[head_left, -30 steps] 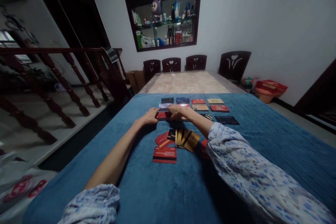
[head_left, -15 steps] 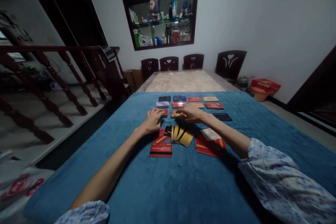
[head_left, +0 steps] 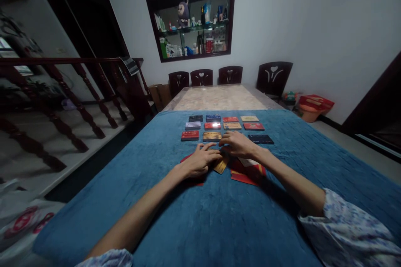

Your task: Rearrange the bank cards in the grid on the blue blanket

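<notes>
Both the left hand (head_left: 200,162) and right hand (head_left: 239,145) lie open, flat on loose cards (head_left: 247,174).

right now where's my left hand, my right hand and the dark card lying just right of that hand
left hand (head_left: 200,161): head view, on the back of the hand
right hand (head_left: 239,145): head view, on the back of the hand
dark card (head_left: 260,139): head view, on the middle of its face

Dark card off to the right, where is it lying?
The dark card lies on the blue cloth, right of centre in the head view, just past the right hand and nearer than a red card.
</notes>
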Tool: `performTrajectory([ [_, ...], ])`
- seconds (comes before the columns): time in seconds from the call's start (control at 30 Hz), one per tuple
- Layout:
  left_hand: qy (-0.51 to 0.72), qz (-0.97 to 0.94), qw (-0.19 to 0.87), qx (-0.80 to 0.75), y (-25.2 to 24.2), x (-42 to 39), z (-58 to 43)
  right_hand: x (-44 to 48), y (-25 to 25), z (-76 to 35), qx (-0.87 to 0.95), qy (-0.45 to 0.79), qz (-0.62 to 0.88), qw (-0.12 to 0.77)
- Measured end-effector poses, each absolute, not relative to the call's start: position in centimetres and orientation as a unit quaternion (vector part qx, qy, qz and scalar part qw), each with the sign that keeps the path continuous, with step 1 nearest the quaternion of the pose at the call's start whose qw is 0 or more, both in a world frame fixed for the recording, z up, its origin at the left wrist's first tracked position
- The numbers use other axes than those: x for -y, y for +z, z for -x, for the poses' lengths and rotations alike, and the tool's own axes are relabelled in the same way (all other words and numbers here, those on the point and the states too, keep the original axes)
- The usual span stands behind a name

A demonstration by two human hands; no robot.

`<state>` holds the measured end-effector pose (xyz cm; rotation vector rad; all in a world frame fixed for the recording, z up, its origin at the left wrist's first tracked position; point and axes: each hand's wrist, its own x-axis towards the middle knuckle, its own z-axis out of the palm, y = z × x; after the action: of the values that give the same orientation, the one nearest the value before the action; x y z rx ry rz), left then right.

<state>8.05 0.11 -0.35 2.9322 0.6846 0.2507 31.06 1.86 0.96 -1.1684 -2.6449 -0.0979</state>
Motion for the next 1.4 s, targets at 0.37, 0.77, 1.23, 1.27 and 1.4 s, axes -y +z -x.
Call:
performTrajectory([
  [0.37, 0.046, -0.966, -0.038, -0.252, -0.3, 0.3, -7.2, -0.8, 0.8, -30.1, 0.914, -0.023, 0.389, 0.115],
  [0.77, 0.084, -0.955, -0.052, -0.278, -0.4, 0.7, -6.4, -0.4, 0.0, -29.5, 0.920, 0.042, 0.378, 0.094],
  [1.23, 0.131, -0.942, 0.045, -0.305, -0.8, 0.2, -5.7, 0.0, 0.5, -29.5, 0.917, 0.092, 0.380, 0.081],
  [1.27, 0.131, -0.942, 0.046, -0.306, -0.7, 0.2, -5.7, -0.1, 0.4, -29.5, 0.918, 0.093, 0.377, 0.084],
  [1.4, 0.132, -0.942, 0.050, -0.305, -0.4, 0.2, -5.8, -0.3, 0.1, -29.5, 0.921, 0.092, 0.367, 0.091],
])
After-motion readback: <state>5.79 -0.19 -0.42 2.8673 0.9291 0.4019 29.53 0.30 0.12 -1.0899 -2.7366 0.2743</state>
